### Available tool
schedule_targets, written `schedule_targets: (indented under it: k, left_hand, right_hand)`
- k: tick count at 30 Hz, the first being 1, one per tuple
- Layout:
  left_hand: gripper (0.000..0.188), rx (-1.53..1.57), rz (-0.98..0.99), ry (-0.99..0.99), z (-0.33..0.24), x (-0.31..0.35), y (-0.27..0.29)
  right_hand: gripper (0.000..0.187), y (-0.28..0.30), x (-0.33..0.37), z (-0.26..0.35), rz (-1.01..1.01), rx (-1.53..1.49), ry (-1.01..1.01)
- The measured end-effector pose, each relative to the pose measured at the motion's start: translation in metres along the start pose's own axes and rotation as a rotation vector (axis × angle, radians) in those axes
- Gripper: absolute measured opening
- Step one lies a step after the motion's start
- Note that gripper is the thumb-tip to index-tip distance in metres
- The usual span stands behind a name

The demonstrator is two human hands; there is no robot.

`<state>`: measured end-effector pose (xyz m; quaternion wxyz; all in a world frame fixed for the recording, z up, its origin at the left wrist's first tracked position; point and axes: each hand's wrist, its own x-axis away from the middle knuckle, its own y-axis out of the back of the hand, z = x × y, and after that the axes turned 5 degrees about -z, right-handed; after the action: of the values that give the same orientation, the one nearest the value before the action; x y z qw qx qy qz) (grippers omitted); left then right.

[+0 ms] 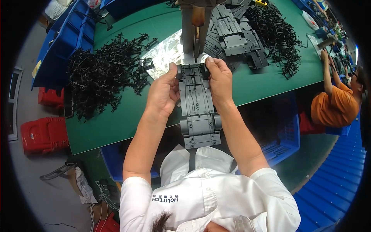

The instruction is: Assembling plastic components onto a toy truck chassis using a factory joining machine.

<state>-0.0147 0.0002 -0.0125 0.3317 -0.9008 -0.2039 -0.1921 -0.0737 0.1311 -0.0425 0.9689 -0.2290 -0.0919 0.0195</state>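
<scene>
Between my two hands is a long dark grey plastic toy-car chassis (196,96), its far end under the tip of an upright machine spindle (197,42). My left hand (164,91) grips the chassis by its far left edge, thumb on top. On the opposite edge my right hand (220,79) is closed, thumb and fingers near the far right corner. The near end of the chassis reaches past the table edge toward my lap. Beneath the spindle lies a shiny silvery sheet (166,52). Whether the spindle tip touches the chassis I cannot tell.
Small black plastic parts are heaped on the green table (116,135), in a left pile (100,77) and a right pile (276,38). More grey chassis (234,36) are stacked behind. Blue bins (62,42) stand left, red stools (44,133) below. A co-worker in orange (336,102) sits right.
</scene>
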Motion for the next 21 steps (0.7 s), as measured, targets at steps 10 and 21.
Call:
schedule_targets:
  k: [10,21]
  left_hand:
    - [0.037,0.002,0.012,-0.047,-0.0038,0.0065,-0.0009]
    - [0.036,0.033,-0.005,-0.066,-0.0040,0.0041,0.0028]
  right_hand:
    - [0.020,-0.0042,0.0020,-0.0028,0.061,-0.093,0.035]
    - [0.021,-0.0044,0.0028,-0.0020,0.096,-0.098,0.033]
